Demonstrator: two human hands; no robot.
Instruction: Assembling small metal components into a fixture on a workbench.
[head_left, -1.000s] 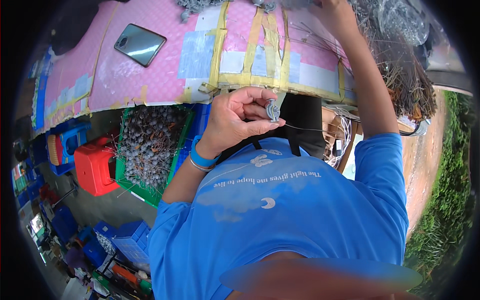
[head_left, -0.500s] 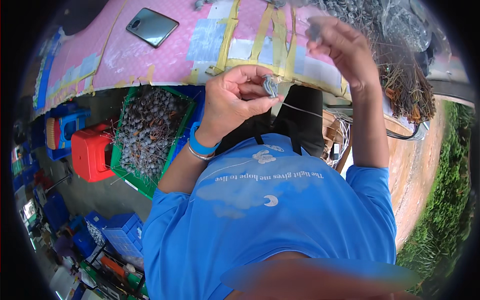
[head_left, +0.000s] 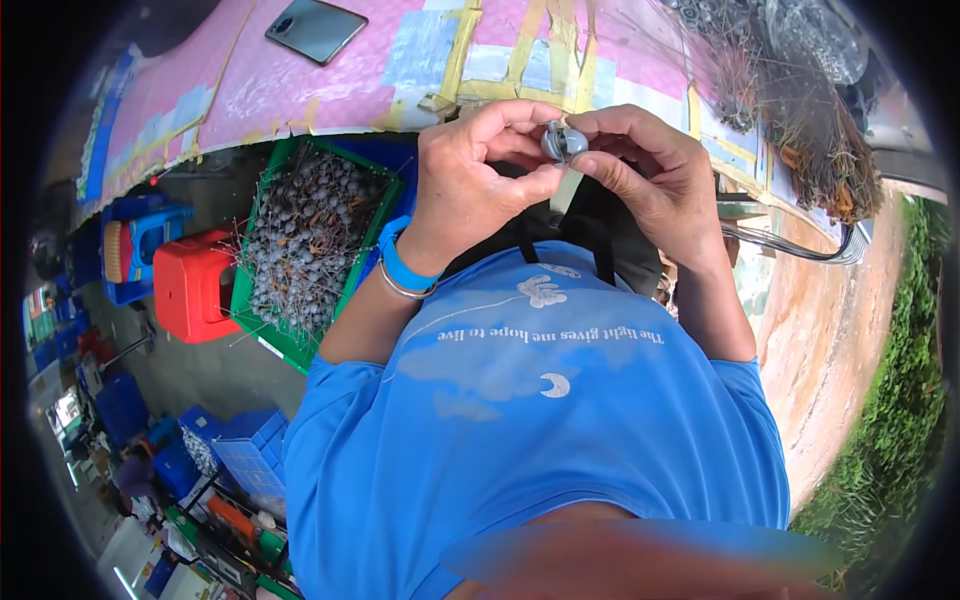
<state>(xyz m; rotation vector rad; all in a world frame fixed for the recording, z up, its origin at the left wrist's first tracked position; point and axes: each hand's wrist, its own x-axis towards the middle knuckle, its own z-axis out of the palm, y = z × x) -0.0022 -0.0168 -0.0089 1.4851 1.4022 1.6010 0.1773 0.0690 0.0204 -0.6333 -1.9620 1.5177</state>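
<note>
Left hand: I see my left hand (head_left: 470,185) raised in front of my chest, fingers (head_left: 535,182) curled nearly closed, pinching the small grey round part (head_left: 562,142) from the left side.
Right hand: my right hand (head_left: 650,175) meets it from the right, fingers (head_left: 600,165) drawn in tight on the same part.
Part location: the part sits between both sets of fingertips, above my blue shirt (head_left: 530,440) and just below the near edge of the tabletop (head_left: 330,90).
Wrist: a blue band (head_left: 405,270) and a thin metal bangle circle my left wrist.
Tabletop: pink covering patched with yellow tape; a dark phone (head_left: 315,28) lies flat on it, well apart from my hands.
Below left: a green crate (head_left: 305,245) filled with grey wired pieces, beside a red stool (head_left: 195,285).
Upper right: a heap of thin wires (head_left: 800,130).
</note>
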